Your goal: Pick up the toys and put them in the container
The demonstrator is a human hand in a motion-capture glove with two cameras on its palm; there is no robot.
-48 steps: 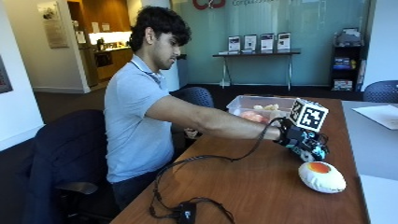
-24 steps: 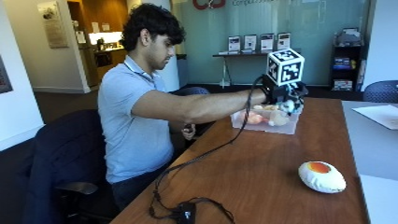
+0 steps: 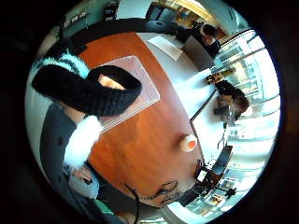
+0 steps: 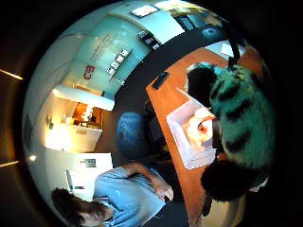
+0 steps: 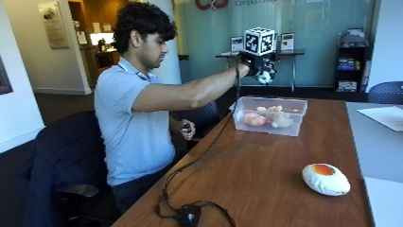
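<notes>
My gloved right hand (image 5: pixel 255 60) is raised high over the far left side of the clear plastic container (image 5: pixel 267 127) and grips a furry plush toy (image 5: pixel 266 75). The toy is teal with black stripes (image 4: pixel 241 113) and has black and white fluffy parts (image 3: pixel 88 88); it fills much of both palm views. Below it the container (image 4: pixel 187 151) (image 3: pixel 140 81) holds a pink toy (image 5: pixel 255 119) and a cream toy (image 5: pixel 280 118). A white egg-shaped toy with an orange top (image 5: pixel 325 178) (image 3: pixel 188 143) lies on the wooden table near the right side.
A black cable runs down the table to a small black device (image 5: pixel 189 215) near the front edge. A white sheet (image 5: pixel 384 116) lies on the grey table part at the right. The person's bare hand (image 5: pixel 186 128) stays by the table's left edge.
The hand rose from the table beside the egg toy, carried the plush toy to the far end, and now holds it higher above the container.
</notes>
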